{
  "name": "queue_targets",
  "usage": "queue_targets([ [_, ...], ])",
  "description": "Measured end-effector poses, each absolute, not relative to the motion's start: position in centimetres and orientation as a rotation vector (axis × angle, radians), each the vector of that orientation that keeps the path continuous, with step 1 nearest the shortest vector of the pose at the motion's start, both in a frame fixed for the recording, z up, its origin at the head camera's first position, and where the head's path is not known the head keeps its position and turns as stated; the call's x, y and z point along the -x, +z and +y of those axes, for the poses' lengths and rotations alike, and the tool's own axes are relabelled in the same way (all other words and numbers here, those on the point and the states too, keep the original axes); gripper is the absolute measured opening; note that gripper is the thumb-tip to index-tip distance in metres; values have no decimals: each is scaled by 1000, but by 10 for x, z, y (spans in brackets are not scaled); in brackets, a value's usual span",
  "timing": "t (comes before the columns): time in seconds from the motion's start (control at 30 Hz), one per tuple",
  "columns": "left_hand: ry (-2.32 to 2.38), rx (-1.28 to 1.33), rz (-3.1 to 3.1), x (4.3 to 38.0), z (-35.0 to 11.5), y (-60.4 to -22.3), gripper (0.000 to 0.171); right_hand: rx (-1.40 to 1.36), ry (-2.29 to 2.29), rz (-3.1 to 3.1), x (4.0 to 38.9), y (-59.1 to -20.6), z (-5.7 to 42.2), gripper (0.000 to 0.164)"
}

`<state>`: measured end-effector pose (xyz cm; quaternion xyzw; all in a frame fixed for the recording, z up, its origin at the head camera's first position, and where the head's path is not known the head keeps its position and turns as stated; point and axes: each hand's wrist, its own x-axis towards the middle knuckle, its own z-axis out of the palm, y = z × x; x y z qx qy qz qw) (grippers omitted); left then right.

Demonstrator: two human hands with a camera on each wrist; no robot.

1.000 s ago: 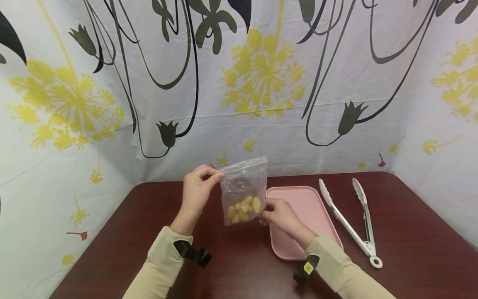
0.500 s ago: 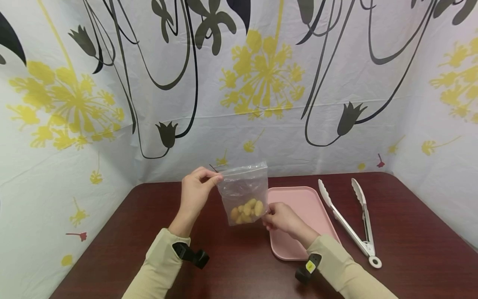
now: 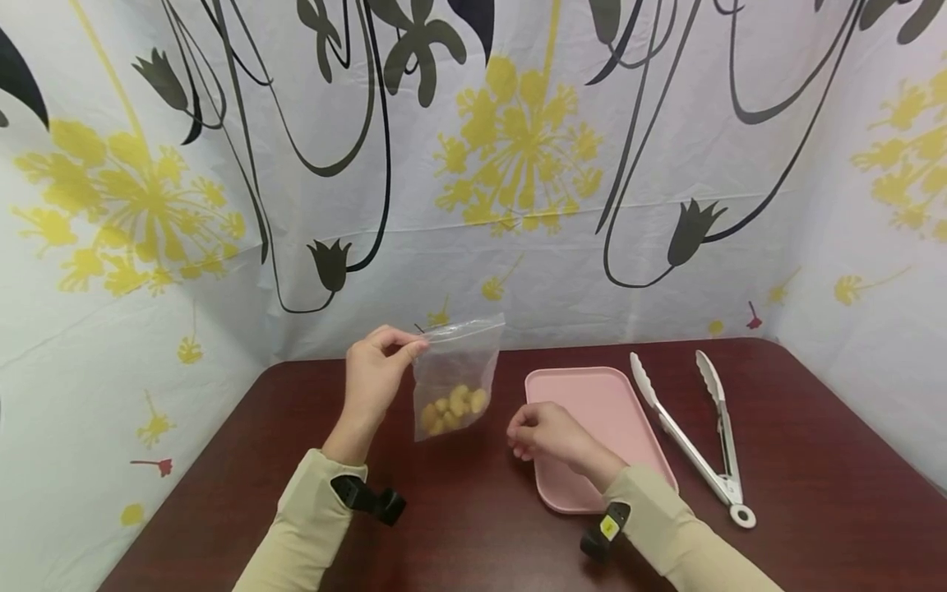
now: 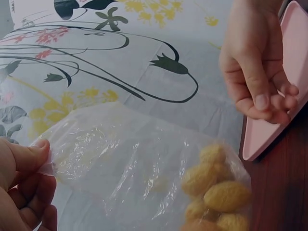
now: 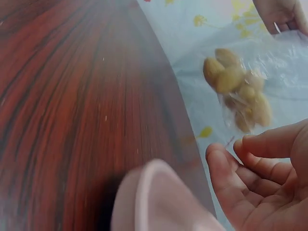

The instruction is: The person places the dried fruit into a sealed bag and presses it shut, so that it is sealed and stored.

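Note:
My left hand (image 3: 373, 374) pinches a top corner of a clear zip bag (image 3: 453, 362), which hangs above the table. Several yellowish oval lumps (image 3: 456, 403), like small potatoes, lie gathered in the bag's bottom. In the left wrist view, thumb and fingers grip the bag's corner (image 4: 82, 154), and the lumps (image 4: 227, 195) sit at its far end. Just right of the bag, apart from it, my right hand (image 3: 551, 436) holds nothing, its fingers loosely curled over the near left part of a pink tray. In the right wrist view, a gap shows between thumb and fingers (image 5: 221, 168).
The pink tray (image 3: 610, 411) lies on the dark red-brown table (image 3: 444, 526). To its right are metal tongs (image 3: 695, 444), spread apart, with their ring end towards me. A patterned cloth (image 3: 473, 164) hangs behind the table and at both sides.
My right hand has let go of the bag's lower corner. My left hand has moved the bag slightly left, and it now hangs from that hand alone. Tray and tongs have stayed put.

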<state>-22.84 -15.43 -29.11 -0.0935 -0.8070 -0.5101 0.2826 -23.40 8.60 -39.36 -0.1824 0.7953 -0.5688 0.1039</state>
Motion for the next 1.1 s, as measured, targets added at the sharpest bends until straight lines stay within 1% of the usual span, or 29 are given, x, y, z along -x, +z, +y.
queue_targets([
  [0.13, -1400, 249, -2136, 228, -153, -291, 7, 485, -1701, 2342, 234, -392, 77, 13],
  [0.33, -1428, 271, -2111, 225, -145, -288, 7, 407, -1818, 2173, 239, -395, 69, 27],
  [0.4, -1433, 274, -2116, 224, -143, -287, 7, 387, -1867, 2075, 242, -397, 68, 29],
  [0.47, -1443, 278, -2118, 223, -142, -287, 7, 350, -1923, 1985, 244, -399, 67, 26],
  [0.67, -1467, 293, -2100, 223, -141, -287, 8, 217, -2040, 1786, 246, -399, 70, 8],
  [0.73, -1475, 290, -2094, 223, -142, -287, 9, 198, -2054, 1736, 245, -399, 71, 7],
  [0.9, -1483, 272, -2106, 223, -144, -289, 10, 239, -2011, 1686, 244, -399, 74, 11],
  [1.1, -1487, 264, -2120, 224, -148, -289, 11, 435, -1778, 1784, 243, -399, 83, 14],
])
